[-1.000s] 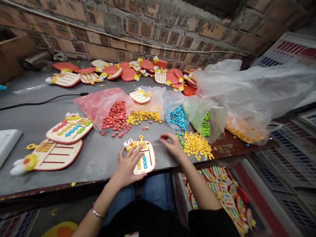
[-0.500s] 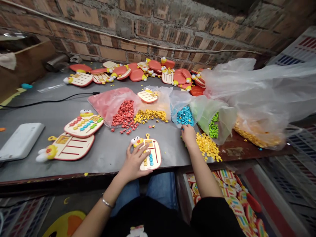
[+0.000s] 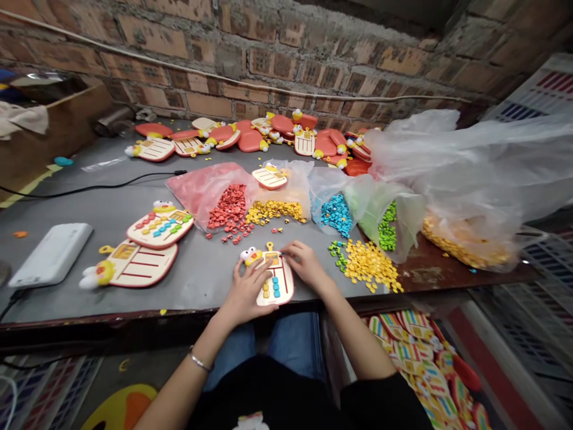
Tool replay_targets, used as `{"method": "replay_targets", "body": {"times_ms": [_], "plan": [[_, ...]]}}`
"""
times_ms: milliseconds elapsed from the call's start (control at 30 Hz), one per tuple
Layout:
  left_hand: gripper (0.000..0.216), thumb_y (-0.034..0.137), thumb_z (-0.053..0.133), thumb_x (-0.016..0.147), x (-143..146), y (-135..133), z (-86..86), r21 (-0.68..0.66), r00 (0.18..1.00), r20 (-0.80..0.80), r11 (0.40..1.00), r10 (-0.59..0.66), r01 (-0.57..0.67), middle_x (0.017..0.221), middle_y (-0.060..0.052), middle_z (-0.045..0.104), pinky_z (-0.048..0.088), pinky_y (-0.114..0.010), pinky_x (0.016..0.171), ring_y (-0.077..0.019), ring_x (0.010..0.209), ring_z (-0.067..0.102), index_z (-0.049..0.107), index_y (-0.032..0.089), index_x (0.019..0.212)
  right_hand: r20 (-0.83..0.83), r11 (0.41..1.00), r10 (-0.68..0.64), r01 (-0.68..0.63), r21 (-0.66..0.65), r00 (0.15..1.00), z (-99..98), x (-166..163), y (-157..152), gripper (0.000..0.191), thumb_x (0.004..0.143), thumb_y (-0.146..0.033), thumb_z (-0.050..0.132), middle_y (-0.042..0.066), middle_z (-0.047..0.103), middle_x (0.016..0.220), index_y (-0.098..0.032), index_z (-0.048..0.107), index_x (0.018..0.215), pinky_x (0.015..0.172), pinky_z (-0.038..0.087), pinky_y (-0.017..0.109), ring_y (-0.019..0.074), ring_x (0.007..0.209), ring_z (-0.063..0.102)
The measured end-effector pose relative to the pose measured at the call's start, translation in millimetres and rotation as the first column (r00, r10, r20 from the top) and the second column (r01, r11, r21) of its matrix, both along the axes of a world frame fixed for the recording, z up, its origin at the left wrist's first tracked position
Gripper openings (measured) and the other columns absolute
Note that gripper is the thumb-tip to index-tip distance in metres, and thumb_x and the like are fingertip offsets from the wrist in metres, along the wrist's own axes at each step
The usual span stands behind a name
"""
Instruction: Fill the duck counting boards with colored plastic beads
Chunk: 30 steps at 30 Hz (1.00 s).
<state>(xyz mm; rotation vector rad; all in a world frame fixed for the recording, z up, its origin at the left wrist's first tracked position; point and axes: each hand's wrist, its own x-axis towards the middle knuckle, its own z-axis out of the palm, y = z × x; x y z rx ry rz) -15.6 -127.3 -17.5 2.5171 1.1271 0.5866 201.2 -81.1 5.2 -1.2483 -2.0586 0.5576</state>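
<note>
A small duck-shaped abacus toy (image 3: pixel 274 280) lies at the table's near edge, with yellow and blue beads on its rods. My left hand (image 3: pixel 245 291) lies flat on its left side, fingers spread, holding it down. My right hand (image 3: pixel 305 263) rests at the toy's upper right corner, fingertips pinched together over the rods; whatever they hold is too small to see. Open bags of red beads (image 3: pixel 229 206), yellow beads (image 3: pixel 273 210), blue beads (image 3: pixel 336 214) and green beads (image 3: pixel 388 227) lie just behind. A loose heap of yellow beads (image 3: pixel 369 264) sits to the right.
Two larger duck abacus boards (image 3: pixel 145 245) lie at the left beside a white device (image 3: pixel 51 254) and a black cable (image 3: pixel 89 188). Several red toy boards (image 3: pixel 250 134) are piled by the brick wall. A big clear bag (image 3: pixel 470 173) fills the right. Finished toys (image 3: pixel 425 364) sit in a crate below.
My right hand reached out to the blue bead bag, then came back to the toy's upper right corner. My left hand stayed on the toy.
</note>
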Motion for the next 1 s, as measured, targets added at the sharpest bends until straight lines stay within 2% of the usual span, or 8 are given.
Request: {"method": "replay_targets", "body": {"times_ms": [100, 200, 333, 500, 633, 767, 900, 1000], "plan": [[0.060, 0.052, 0.069, 0.072, 0.4, -0.4, -0.4, -0.002, 1.000, -0.007, 1.000, 0.004, -0.004, 0.147, -0.010, 0.044, -0.002, -0.057, 0.115, -0.0322, 0.139, 0.033, 0.053, 0.024, 0.123, 0.212, 0.998, -0.063, 0.056, 0.040, 0.975, -9.8, -10.4, 2.7, 0.014, 0.087, -0.011, 0.057, 0.006, 0.062, 0.083, -0.019, 0.068, 0.086, 0.075, 0.045, 0.031, 0.0192, 0.084, 0.054], [0.065, 0.053, 0.069, 0.071, 1.0, -1.0, -0.1, -0.011, 1.000, -0.001, 1.000, 0.017, -0.017, 0.147, -0.012, 0.044, -0.004, -0.057, 0.115, -0.0326, 0.139, 0.033, 0.052, 0.023, 0.126, 0.245, 0.996, -0.087, 0.081, 0.035, 0.966, -14.2, -8.8, 1.2, 0.015, 0.086, -0.009, 0.057, 0.005, 0.060, 0.078, -0.018, 0.067, 0.078, 0.071, 0.043, 0.029, 0.0187, 0.080, 0.052], [0.078, 0.051, 0.071, 0.070, 1.6, -1.4, 0.8, -0.020, 1.000, -0.004, 0.999, 0.026, -0.026, 0.146, -0.014, 0.045, -0.005, -0.056, 0.115, -0.0330, 0.139, 0.034, 0.044, 0.022, 0.137, 0.085, 0.997, 0.054, -0.049, -0.061, 0.995, -12.6, -3.8, -10.8, 0.015, 0.083, -0.007, 0.059, 0.003, 0.063, 0.077, -0.018, 0.068, 0.081, 0.074, 0.044, 0.029, 0.0174, 0.078, 0.056], [0.083, 0.047, 0.070, 0.069, 1.8, -1.6, 0.9, -0.001, 0.999, -0.025, 0.999, 0.040, -0.040, 0.142, -0.014, 0.049, -0.002, -0.056, 0.115, -0.0331, 0.138, 0.034, 0.037, 0.021, 0.141, -0.192, 0.989, 0.079, -0.101, -0.110, 0.978, -16.8, -12.5, -20.7, 0.020, 0.082, -0.010, 0.060, 0.004, 0.071, 0.093, -0.019, 0.070, 0.096, 0.080, 0.048, 0.031, 0.0179, 0.087, 0.063], [0.088, 0.044, 0.069, 0.070, 0.7, -1.5, -0.5, 0.019, 0.999, -0.032, 0.999, 0.032, -0.031, 0.145, -0.014, 0.046, 0.000, -0.055, 0.115, -0.0323, 0.138, 0.035, 0.030, 0.023, 0.145, -0.220, 0.971, 0.100, -0.143, -0.190, 0.970, -11.2, -2.4, -28.1, 0.019, 0.082, -0.024, 0.064, 0.004, 0.071, 0.091, -0.021, 0.071, 0.099, 0.075, 0.050, 0.031, 0.0177, 0.080, 0.064], [0.080, 0.046, 0.066, 0.072, -0.3, 0.0, -2.6, 0.042, 0.999, -0.042, 0.999, 0.012, -0.010, 0.147, -0.012, 0.044, 0.000, -0.055, 0.114, -0.0331, 0.137, 0.036, 0.035, 0.026, 0.142, -0.215, 0.973, -0.228, 0.213, -0.092, 0.949, -3.9, 40.0, -44.8, 0.017, 0.086, -0.031, 0.058, 0.006, 0.071, 0.092, -0.022, 0.070, 0.094, 0.075, 0.050, 0.033, 0.0204, 0.084, 0.063], [0.073, 0.048, 0.065, 0.074, -0.7, 1.4, -4.5, 0.065, 0.999, -0.045, 0.998, 0.003, 0.000, 0.147, -0.011, 0.045, 0.000, -0.057, 0.114, -0.0340, 0.136, 0.038, 0.041, 0.026, 0.139, -0.194, 0.766, -0.623, 0.641, 0.047, 0.758, -14.2, 97.1, -61.4, 0.020, 0.087, -0.030, 0.051, 0.009, 0.069, 0.093, -0.018, 0.068, 0.091, 0.079, 0.048, 0.036, 0.0221, 0.087, 0.062], [0.071, 0.049, 0.065, 0.074, -1.5, 2.2, -6.2, 0.079, 0.999, -0.042, 0.997, -0.005, 0.008, 0.146, -0.011, 0.045, -0.001, -0.057, 0.114, -0.0344, 0.135, 0.039, 0.042, 0.026, 0.138, -0.085, 0.666, -0.734, 0.739, 0.104, 0.674, -27.8, 124.0, -66.6, 0.021, 0.085, -0.029, 0.051, 0.011, 0.068, 0.093, -0.017, 0.067, 0.091, 0.084, 0.047, 0.038, 0.0232, 0.089, 0.061]]}}
